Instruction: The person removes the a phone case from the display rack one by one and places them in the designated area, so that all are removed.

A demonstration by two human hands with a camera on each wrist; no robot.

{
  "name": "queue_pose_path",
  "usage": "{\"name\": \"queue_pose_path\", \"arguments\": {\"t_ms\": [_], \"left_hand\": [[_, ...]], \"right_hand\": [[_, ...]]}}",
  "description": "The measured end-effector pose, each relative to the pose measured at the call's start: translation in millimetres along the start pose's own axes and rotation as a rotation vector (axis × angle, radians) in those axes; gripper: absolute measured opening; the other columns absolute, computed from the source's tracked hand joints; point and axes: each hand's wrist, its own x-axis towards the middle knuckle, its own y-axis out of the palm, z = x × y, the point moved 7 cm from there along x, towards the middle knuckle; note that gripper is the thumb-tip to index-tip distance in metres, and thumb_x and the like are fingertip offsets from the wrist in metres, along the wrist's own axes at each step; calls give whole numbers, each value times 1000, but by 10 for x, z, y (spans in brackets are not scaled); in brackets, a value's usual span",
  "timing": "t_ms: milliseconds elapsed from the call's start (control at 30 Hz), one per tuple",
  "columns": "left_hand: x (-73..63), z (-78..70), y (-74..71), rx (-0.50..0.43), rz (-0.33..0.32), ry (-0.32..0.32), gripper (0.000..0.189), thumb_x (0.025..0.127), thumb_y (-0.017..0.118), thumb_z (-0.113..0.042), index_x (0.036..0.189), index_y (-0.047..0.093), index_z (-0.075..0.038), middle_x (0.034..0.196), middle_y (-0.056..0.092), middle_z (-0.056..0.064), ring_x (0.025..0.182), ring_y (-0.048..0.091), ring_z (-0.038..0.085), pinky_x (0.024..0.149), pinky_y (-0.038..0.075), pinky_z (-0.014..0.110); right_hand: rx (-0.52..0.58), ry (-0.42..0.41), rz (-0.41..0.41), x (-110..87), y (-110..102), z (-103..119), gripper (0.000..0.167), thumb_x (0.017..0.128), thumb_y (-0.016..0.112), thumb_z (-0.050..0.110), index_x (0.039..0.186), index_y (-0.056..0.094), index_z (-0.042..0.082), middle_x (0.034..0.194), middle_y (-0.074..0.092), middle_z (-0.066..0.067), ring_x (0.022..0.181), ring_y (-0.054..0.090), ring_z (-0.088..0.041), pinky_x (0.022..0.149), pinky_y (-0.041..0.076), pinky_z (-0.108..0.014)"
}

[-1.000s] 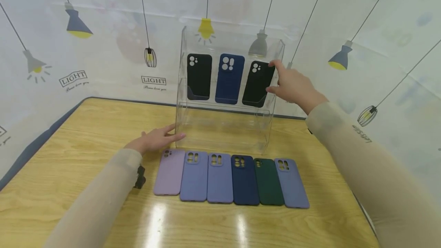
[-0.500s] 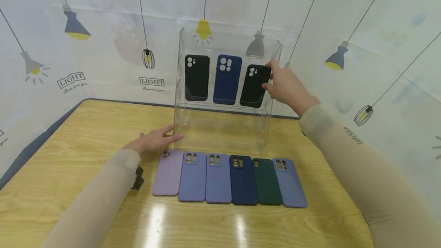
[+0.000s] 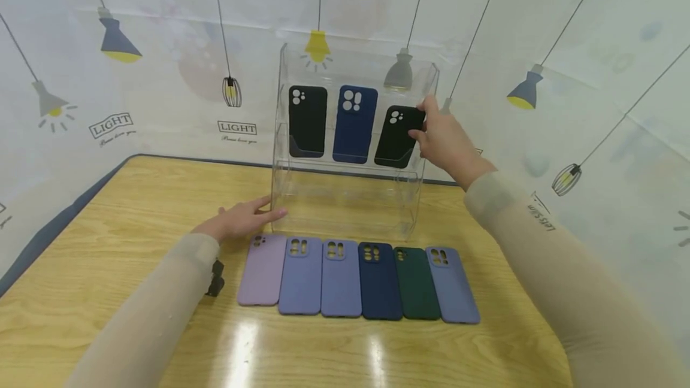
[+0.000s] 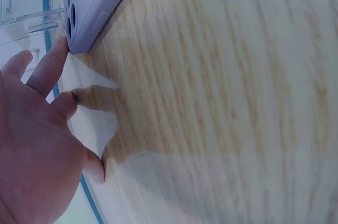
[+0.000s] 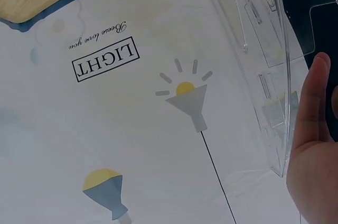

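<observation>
My right hand [image 3: 444, 139] pinches the upper right edge of a black phone case [image 3: 398, 141], which leans in the upper tier of a clear acrylic display stand [image 3: 276, 154]. To its left in the same tier stand a blue phone case [image 3: 356, 124] and another black phone case [image 3: 308, 121]. In the right wrist view, my thumb or finger lies along the dark case beside the stand's clear side wall [image 5: 286, 76]. My left hand [image 3: 242, 219] touches the stand's lower left side with its fingers spread, near a pink-purple case [image 4: 97, 2] in the left wrist view.
Before the stand, several phone cases lie in a row on the wooden table [image 3: 162, 208]: pink-purple [image 3: 262, 274], lavender [image 3: 300, 283], navy [image 3: 381, 286], green [image 3: 417, 286], and periwinkle [image 3: 454, 289] at the right end. A wall with printed lamps [image 3: 121, 38] stands behind.
The right black case has sunk slightly at its top, and my right hand has moved a little down and left with it. My left hand has stayed at the stand.
</observation>
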Motion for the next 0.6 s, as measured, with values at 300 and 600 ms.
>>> {"name": "queue_pose_path", "arguments": {"t_ms": [300,600], "left_hand": [[-15,-6,-9,3,-6,10,99,98,28,-87,173,14,-25,169,41,17,159,22,57,114,-11,91],[11,16,6,-5,-16,7,99,97,29,-89,173,16,-28,170,42,15,159,23,56,115,-10,91]], "right_hand": [[98,-44,-85,19,38,-44,44,110,51,6,151,35,8,116,74,-25,94,79,-33,68,56,-37],[196,-153,-234,-18,34,-166,40,108,64,12,145,49,14,102,79,-22,69,72,-30,57,46,-28]]}}
